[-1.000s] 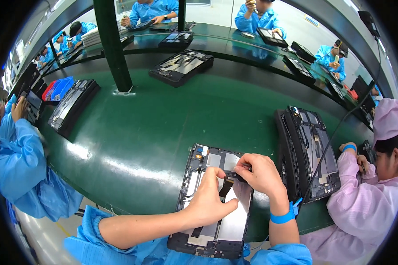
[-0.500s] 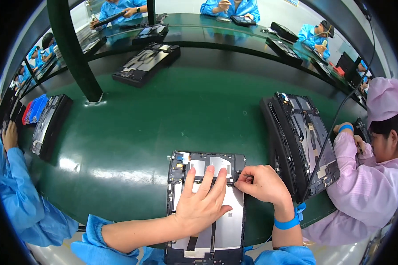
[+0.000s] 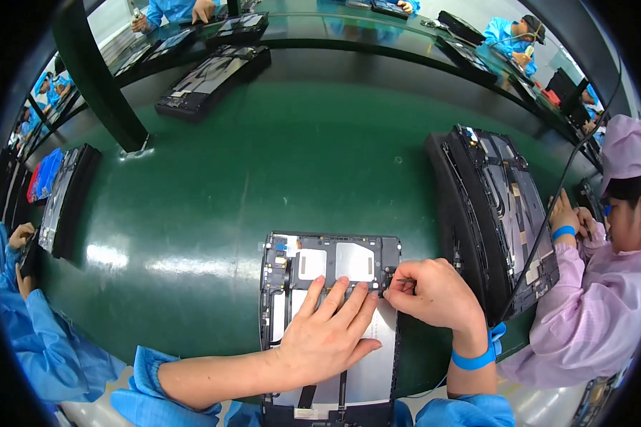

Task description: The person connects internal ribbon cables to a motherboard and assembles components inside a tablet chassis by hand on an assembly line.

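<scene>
An opened tablet [image 3: 377,333] lies in front of me, its inside facing up, with a black frame, silver plates and dark flat cables. My left hand [image 3: 327,334] rests flat across its middle, fingers spread, holding nothing. At the tablet's right edge, below the upper black board, my right hand [image 3: 434,295] is closed in a pinch. A small dark thin piece [image 3: 406,282] shows between its thumb and fingers; most of it is hidden, so its kind cannot be told. A blue wrist strap [image 3: 473,359] circles my right wrist.
Stacked opened tablets in black trays [image 3: 509,206] stand at the right, a black cable [image 3: 559,203] hanging before them. Another tablet [image 3: 217,75] lies at the back, one [image 3: 64,196] at the left beside a blue bin [image 3: 48,173]. A green post [image 3: 100,78] rises back left. Co-workers sit around.
The view has shifted slightly. My left hand has slid a little toward me on the tablet, baring more of the upper plates. My right hand keeps its pinch at the right edge.
</scene>
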Demonstrator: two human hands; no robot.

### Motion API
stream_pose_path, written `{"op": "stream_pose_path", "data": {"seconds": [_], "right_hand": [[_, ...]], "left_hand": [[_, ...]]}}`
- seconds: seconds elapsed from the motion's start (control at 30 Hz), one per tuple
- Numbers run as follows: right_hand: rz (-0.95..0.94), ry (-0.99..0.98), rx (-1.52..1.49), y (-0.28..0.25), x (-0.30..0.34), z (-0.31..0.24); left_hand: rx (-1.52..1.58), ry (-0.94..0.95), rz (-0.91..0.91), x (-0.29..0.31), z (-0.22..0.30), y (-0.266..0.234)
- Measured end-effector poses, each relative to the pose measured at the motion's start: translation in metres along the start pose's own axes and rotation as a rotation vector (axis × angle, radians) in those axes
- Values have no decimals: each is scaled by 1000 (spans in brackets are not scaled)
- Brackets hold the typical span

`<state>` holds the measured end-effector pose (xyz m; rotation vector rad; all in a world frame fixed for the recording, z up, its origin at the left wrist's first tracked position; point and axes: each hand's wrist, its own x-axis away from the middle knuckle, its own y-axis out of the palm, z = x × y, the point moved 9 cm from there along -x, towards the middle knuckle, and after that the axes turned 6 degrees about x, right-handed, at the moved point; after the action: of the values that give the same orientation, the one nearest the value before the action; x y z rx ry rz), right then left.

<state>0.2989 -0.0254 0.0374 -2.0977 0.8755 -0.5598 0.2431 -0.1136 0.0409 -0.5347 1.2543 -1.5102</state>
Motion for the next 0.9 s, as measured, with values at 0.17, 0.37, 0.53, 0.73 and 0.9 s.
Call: {"op": "stream_pose_path", "data": {"seconds": [0.17,0.37,0.53,0.73,0.9], "right_hand": [[-39,-2,48,1,-1,-1],[-55,-27,58,4,-4,0],[-33,-24,114,2,-4,0],[-54,-14,152,4,-9,-2],[-41,13,217,-1,-6,-2]], "left_hand": [[18,-10,-14,1,-1,1],[27,-28,-29,1,-2,5],[21,-29,-46,-1,-1,6],[17,-39,-57,-5,-3,0],[0,-11,-46,-8,0,1]]}}
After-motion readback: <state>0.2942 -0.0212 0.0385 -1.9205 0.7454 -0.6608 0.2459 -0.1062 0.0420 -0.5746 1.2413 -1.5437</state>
